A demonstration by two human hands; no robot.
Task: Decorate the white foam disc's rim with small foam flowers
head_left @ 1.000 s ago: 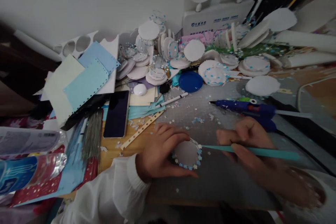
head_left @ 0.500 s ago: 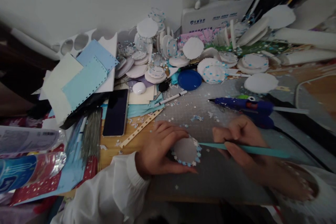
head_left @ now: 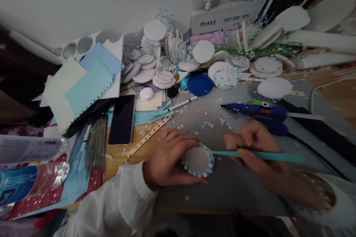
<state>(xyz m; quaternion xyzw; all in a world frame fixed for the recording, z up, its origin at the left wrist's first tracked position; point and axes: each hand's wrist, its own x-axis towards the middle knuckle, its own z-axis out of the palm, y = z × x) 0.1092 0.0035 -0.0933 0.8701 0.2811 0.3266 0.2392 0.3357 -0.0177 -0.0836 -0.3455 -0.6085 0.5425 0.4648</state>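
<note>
My left hand [head_left: 175,157] curls around a small round ring [head_left: 207,166] edged with pale blue and white paper stars, its thumb along the near side and its fingers over the far side. A plain grey-white middle shows inside the stars. From the right, my right hand [head_left: 254,148] pinches slim turquoise tweezers [head_left: 267,155] between thumb and fingers. Their narrow tip meets or nearly meets the ring's right edge; whether a star is in the tip is too small to tell. Loose star bits [head_left: 208,124] lie on the grey cutting mat [head_left: 236,192].
A blue glue gun [head_left: 256,111] lies beyond my right hand, its cord running right. Behind stand several white discs [head_left: 204,51] and a blue lid [head_left: 200,84]. To the left are a phone [head_left: 121,120], punched paper sheets [head_left: 89,89], wires [head_left: 97,148] and a bottle [head_left: 33,181].
The star colours along the ring's right edge differ, so it seems to have turned slightly within my left hand. Both hands stay nearly in place, and the tweezers still point at the ring.
</note>
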